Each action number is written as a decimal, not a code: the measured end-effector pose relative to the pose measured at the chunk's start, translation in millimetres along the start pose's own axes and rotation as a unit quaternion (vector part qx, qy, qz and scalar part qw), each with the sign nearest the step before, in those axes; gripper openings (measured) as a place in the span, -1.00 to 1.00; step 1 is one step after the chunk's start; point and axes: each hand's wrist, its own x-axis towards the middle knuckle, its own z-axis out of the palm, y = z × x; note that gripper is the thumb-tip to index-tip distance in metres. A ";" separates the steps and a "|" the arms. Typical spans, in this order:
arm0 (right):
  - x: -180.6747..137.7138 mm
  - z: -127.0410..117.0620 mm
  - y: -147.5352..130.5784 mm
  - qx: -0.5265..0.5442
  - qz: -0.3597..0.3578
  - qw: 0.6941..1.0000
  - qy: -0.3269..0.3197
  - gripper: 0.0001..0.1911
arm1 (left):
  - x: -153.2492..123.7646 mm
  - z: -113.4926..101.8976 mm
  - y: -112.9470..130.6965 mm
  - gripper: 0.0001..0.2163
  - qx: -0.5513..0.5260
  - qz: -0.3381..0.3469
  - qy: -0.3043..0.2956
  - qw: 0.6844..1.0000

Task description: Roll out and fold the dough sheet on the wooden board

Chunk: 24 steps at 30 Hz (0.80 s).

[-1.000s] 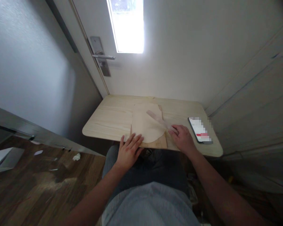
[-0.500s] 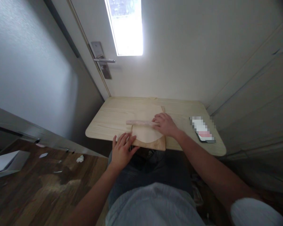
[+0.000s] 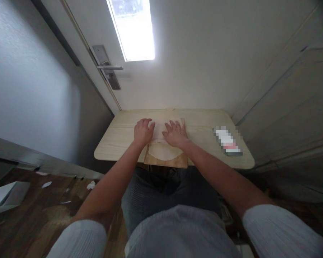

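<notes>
A pale, thin sheet of dough (image 3: 165,153) with a rounded near edge lies on a wooden board (image 3: 167,163) at the table's front. My left hand (image 3: 144,132) rests over the left side of the sheet, fingers stretched forward and thumb apart. Over the right side lies my right hand (image 3: 175,134), palm down with fingers spread. Between the two hands is a pinkish, smeared band (image 3: 158,132), which looks like the slender rolling pin blurred by motion; its outline is not clear. The board's far right corner (image 3: 183,122) shows beyond my right hand.
The light wooden table (image 3: 118,138) stands against a white door with a metal handle (image 3: 110,67). A phone (image 3: 228,143), partly pixelated, lies on the table's right side. Paper scraps (image 3: 46,184) and a white box (image 3: 8,197) are on the floor at left.
My left hand has left the board's near left edge and moved forward over the dough. My right hand has shifted slightly, its fingers now spread. The rolling pin, clear before, is now blurred.
</notes>
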 end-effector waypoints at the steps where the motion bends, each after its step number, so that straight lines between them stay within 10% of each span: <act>1: -4.5 1.3 -0.3 0.002 0.000 1.000 0.000 -0.37 | 0.5 5.2 -0.7 -0.65 0.013 0.003 -0.021 1.000; 9: -48.3 9.6 -14.1 0.005 0.003 0.998 0.058 -0.38 | -31.1 2.4 3.5 -0.52 0.076 0.082 -0.158 0.981; 24: -109.8 4.1 -34.2 0.004 -0.018 0.999 0.036 -0.35 | -79.6 -20.1 6.3 -0.55 0.065 0.117 -0.150 0.980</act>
